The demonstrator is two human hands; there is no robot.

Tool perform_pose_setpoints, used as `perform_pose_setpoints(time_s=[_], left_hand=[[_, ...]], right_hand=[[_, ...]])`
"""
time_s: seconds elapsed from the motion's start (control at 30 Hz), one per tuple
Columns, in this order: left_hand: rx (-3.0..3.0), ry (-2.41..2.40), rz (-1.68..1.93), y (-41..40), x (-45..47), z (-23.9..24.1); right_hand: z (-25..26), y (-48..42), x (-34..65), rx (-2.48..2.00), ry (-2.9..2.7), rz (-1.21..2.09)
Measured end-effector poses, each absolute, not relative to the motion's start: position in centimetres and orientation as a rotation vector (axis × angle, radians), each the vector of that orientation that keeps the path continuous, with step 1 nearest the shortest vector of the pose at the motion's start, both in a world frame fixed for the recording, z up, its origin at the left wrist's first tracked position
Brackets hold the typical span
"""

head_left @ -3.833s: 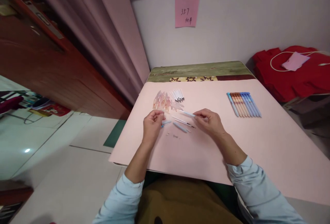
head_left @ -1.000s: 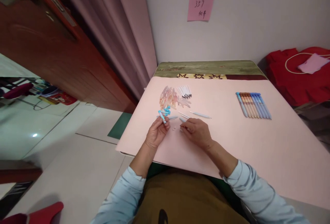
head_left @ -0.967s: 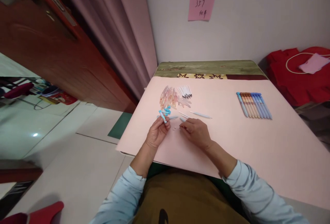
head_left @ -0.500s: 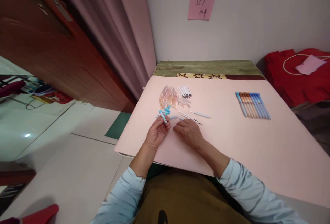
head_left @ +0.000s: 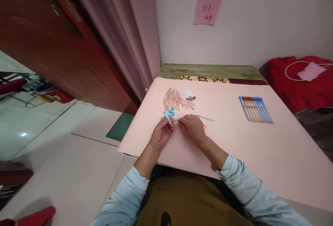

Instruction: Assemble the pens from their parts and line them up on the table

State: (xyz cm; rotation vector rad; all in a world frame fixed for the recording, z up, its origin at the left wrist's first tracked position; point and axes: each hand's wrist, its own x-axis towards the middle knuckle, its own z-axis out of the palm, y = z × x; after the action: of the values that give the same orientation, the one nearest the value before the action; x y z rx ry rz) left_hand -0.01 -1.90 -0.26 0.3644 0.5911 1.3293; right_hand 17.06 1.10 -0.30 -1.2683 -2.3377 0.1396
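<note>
Between the thumb and fingers of my left hand (head_left: 161, 134) is a short blue-and-white pen piece (head_left: 168, 118), held tilted above the table. My right hand (head_left: 193, 129) is bent low over the tabletop, its fingertips pinched at a light blue pen barrel (head_left: 177, 119) that they partly hide. Several bright blue pen parts (head_left: 171, 112) lie just beyond my left hand. A slim pale blue pen (head_left: 206, 118) rests past my right knuckles. Under that hand a thin refill is mostly covered, with only its dark tip (head_left: 205, 126) showing.
Farther back lie a pile of translucent pinkish barrels (head_left: 173, 98) and a fan of white refills with black ends (head_left: 189, 94). A row of assembled pens (head_left: 256, 110) in blue and brown is at the right on the pink-covered table (head_left: 234, 149). Red cloth (head_left: 291, 87) sits beyond.
My right hand has lifted slightly and curled its fingers into a pinch, now covering most of the refill. My left hand still holds the blue-and-white piece. The view has shifted a little.
</note>
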Motion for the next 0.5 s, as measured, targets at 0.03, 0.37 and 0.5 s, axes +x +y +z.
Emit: perform_pose_setpoints(time_s=[0.03, 0.37, 0.5], left_hand=[[0.366, 0.589, 1.331, -1.9, 0.0, -0.3], [0.393, 0.565, 1.304, -1.9, 0.0, -0.2], [0.394, 0.552, 1.313, -1.9, 0.0, -0.3]], right_hand=[[-0.3, 1.4, 16.7, -1.291, -2.349, 0.142], [0.5, 1.7, 15.2, -1.459, -2.443, 0.08], [0.9, 1.5, 15.5, -1.506, -2.477, 0.076]])
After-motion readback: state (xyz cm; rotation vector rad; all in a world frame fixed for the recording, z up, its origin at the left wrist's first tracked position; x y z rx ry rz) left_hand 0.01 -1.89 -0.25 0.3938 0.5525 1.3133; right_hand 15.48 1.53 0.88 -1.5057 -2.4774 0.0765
